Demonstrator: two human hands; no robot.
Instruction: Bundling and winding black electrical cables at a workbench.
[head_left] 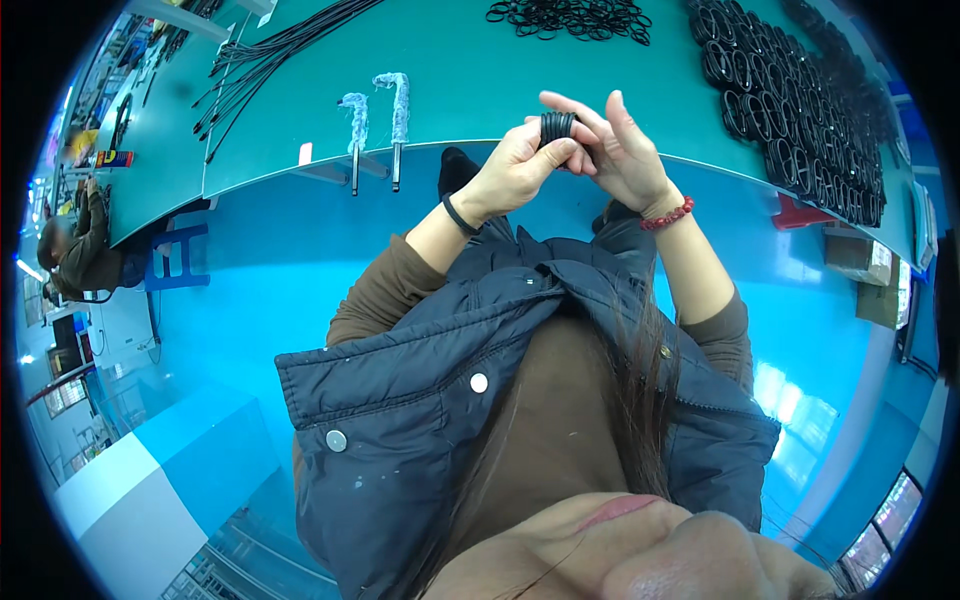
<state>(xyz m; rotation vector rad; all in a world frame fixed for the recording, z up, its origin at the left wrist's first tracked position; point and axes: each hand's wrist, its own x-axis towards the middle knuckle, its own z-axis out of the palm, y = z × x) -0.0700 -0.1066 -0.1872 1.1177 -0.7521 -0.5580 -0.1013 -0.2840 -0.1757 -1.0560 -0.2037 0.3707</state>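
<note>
A small tight coil of black cable (557,125) is held up in front of me at the table's near edge. My left hand (518,170) is closed round it, the thumb pressed along its lower side. Close against the coil's right side is my right hand (630,150), its thumb raised and its index finger stretched over the top of the coil. The other right fingers partly hide behind the coil and the left fingertips, so whether they touch it I cannot tell.
Long black cables (255,65) lie at the table's far left. Two hooked rods wrapped in plastic (400,105) project over the green table's (450,75) near edge. Small black rings (575,18) lie far back; many cable bundles (780,125) fill the right. Another person (85,245) sits at left.
</note>
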